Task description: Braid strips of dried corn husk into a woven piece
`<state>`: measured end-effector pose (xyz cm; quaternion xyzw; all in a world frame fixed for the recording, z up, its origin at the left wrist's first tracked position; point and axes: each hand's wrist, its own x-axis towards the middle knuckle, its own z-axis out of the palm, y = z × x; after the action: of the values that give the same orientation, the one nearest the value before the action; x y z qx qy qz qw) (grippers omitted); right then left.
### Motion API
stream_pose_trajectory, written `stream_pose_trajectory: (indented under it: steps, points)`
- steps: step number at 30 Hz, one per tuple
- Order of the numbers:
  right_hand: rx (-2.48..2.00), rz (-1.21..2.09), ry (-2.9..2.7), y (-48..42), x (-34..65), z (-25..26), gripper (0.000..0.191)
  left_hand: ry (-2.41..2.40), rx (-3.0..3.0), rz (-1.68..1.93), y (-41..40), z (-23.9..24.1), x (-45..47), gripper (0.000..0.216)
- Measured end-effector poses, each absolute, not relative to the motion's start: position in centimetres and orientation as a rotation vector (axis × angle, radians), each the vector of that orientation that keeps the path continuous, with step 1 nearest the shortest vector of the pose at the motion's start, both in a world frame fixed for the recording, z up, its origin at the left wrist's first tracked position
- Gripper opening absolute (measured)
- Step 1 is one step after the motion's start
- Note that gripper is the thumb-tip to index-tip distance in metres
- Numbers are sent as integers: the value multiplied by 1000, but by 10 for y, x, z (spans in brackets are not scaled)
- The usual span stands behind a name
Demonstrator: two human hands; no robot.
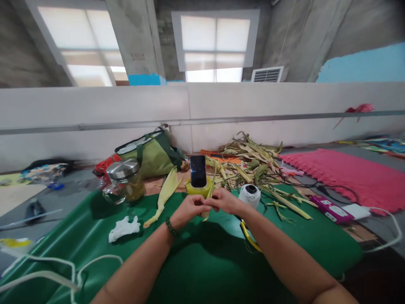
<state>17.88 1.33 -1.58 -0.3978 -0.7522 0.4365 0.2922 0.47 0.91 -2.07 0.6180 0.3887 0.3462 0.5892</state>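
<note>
My left hand (191, 208) and my right hand (225, 202) meet over the green mat, both closed in a pinch. Between their fingertips is a narrow, pale-green corn husk strip (212, 188), which points upward and shows a short end below the fingers. Just behind the hands, a black phone (198, 171) leans upright at a yellow tape roll (189, 188). A white thread spool (245, 196) stands beside my right wrist. Below that wrist lies a yellow-handled tool (249, 237), partly hidden by the forearm. A larger husk piece (167, 192) lies left of the hands.
Dried husks (253, 156) are heaped at the back right. A lidded glass mug (126, 181), a green bag (155, 154) and a crumpled white tissue (124, 229) are on the left. On the right are a purple box (330, 209), white cable (394, 236) and pink fabric (341, 173).
</note>
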Motion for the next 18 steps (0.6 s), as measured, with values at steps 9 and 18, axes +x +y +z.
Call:
stream_pose_trajectory:
  steps: [9, 18]
  points:
    - [-876, 1443, -1721, 13, 189, -17, 39, 915, 1279, 795, -4, -24, 8, 47]
    - [-861, 1364, -1593, 19, 189, -21, 64, 988, 1414, 959, -5, -22, 6, 37]
